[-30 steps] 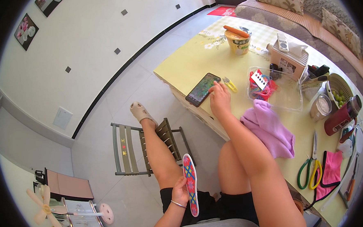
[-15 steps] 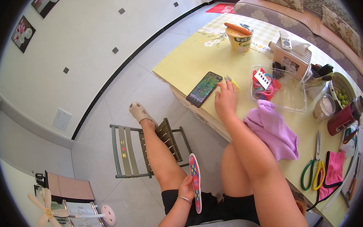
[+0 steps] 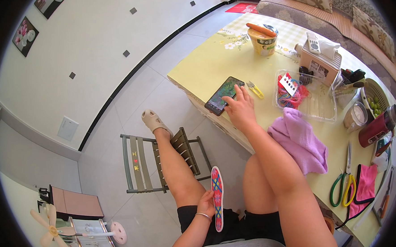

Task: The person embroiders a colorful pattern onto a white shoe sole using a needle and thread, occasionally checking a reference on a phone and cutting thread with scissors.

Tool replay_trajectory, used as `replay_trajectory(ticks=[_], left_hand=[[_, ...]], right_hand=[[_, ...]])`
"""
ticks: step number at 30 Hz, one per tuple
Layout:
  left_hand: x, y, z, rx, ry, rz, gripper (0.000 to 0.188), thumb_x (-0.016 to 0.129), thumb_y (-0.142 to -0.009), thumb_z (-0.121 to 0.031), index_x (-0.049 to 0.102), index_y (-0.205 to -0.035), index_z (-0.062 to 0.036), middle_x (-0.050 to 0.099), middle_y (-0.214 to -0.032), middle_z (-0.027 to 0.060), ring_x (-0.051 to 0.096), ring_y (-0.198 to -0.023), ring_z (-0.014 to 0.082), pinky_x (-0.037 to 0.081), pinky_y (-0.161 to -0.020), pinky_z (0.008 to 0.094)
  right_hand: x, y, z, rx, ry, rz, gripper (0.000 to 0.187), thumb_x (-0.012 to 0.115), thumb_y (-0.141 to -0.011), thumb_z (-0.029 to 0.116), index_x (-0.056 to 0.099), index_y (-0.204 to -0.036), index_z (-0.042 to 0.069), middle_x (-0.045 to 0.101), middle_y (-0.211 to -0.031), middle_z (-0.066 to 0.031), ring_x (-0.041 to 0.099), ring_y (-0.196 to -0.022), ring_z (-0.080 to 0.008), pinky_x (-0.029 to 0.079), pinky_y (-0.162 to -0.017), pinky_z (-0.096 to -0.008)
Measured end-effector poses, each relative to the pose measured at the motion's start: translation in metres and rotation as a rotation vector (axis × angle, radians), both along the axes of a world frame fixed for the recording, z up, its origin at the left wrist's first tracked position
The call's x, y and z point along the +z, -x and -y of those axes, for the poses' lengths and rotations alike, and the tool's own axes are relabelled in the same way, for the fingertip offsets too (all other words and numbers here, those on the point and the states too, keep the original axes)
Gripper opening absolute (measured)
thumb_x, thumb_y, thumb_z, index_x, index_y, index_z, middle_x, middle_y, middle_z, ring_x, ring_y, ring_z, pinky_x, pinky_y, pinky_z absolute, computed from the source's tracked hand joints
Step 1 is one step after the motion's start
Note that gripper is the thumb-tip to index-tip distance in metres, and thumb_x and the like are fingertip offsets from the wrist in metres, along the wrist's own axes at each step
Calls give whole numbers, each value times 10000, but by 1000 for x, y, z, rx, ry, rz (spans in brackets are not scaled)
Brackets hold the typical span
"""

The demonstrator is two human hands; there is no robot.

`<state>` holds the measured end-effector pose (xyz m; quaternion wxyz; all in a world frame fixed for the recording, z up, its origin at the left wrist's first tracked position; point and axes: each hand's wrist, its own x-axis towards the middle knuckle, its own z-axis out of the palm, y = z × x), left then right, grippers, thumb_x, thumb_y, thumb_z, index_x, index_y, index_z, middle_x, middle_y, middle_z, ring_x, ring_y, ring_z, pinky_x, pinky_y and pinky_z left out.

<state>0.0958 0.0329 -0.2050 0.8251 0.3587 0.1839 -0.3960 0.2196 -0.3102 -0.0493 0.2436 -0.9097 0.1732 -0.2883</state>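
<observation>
In the head view, a slim insole [image 3: 217,198] shows its decorated face: pink-red ground, blue crossing bands, star-like flowers, small yellow touches and a white rim. It is off the table [image 3: 194,65], over the person's black shorts [image 3: 233,226], long side roughly upright in the view. The left hand [image 3: 206,203] grips it by its left edge at about mid-length, the thumb along that edge and the fingers closed in behind, mostly hidden; both ends stick out free of the grip.

A dark-framed phone [image 3: 224,96] with a lit, mostly green screen lies face up on the table, by the edge nearest the person and toward the left corner. The right hand [image 3: 241,111] reaches across that edge with fingers loosely spread and grasps nothing. Its thumb and fingertips are over the right side of the screen; whether they touch the glass cannot be told.

Yellow snips [image 3: 255,90] lie just right of those fingers. Farther right sits a clear tray [image 3: 322,98] with coloured threads [image 3: 292,100], and a lilac cloth [image 3: 298,140] rests beside the right forearm, near the same table edge.
</observation>
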Motion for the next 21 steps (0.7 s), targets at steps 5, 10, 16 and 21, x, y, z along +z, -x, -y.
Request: replay_trajectory(ticks=[5, 10, 16, 21], left_hand=[[7, 2, 5, -2, -34, -3, 151, 598, -927, -158, 587, -1010, -33, 682, -925, 105, 650, -783, 251, 532, -697, 398], [17, 3, 10, -20, -47, 8, 158, 610, -922, -169, 589, -1001, -34, 685, -929, 96, 652, -783, 244, 535, -709, 397], [8, 4, 6, -19, -69, 32, 157, 613, -921, -174, 587, -989, -35, 685, -929, 92, 651, -788, 240, 535, -712, 395], [5, 3, 6, -23, -59, 16, 171, 613, -921, -169, 584, -1011, -27, 686, -938, 91, 654, -800, 237, 537, -718, 387]], right_hand=[[-2, 1, 0, 46, 9, 8, 300, 680, -848, 244, 679, -1148, 236, 328, -1518, -184, 267, -1418, -369, 256, -1120, -486], [-2, 2, 0, 56, 18, 10, 278, 686, -841, 250, 697, -1119, 241, 347, -1508, -184, 286, -1410, -364, 263, -1116, -477], [-2, 2, 0, 90, 39, 25, 249, 693, -833, 251, 714, -1081, 246, 361, -1501, -186, 308, -1397, -364, 267, -1113, -473], [-1, 3, 0, 92, 34, 40, 249, 698, -823, 250, 717, -1071, 251, 358, -1502, -189, 306, -1398, -366, 266, -1113, -473]])
